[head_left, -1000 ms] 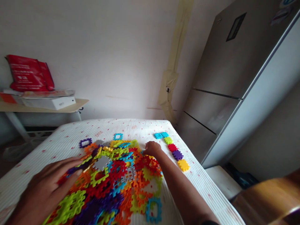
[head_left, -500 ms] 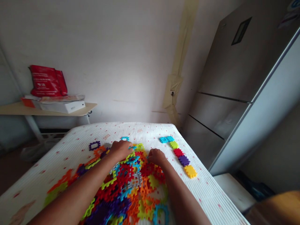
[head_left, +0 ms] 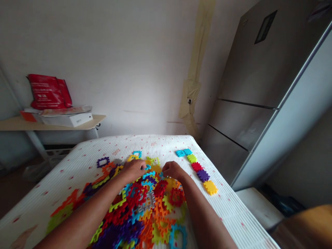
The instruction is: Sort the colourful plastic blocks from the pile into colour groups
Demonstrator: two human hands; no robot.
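Note:
A heap of colourful interlocking plastic tiles (head_left: pixel 140 204) lies on a white ribbed table (head_left: pixel 77 166). My left hand (head_left: pixel 133 169) rests at the far edge of the heap, its fingers curled on a small blue tile (head_left: pixel 148 167). My right hand (head_left: pixel 173 169) sits just to its right, fingers bent down among the orange and yellow tiles; what they grip is hidden. To the right a row of solid tiles (head_left: pixel 197 166) runs blue, green, red, purple, yellow. A purple frame tile (head_left: pixel 103 161) lies apart at the back left.
A tall grey fridge (head_left: pixel 259 86) stands right of the table. A side shelf (head_left: pixel 49 122) at the left carries a white box and a red bag (head_left: pixel 48 91). A wooden surface (head_left: pixel 306 228) shows at the lower right. The wall lies behind.
My left hand swept from the heap's near left up to its far edge, beside my right hand. Both hands have drawn closer together and the tiles under them have shifted.

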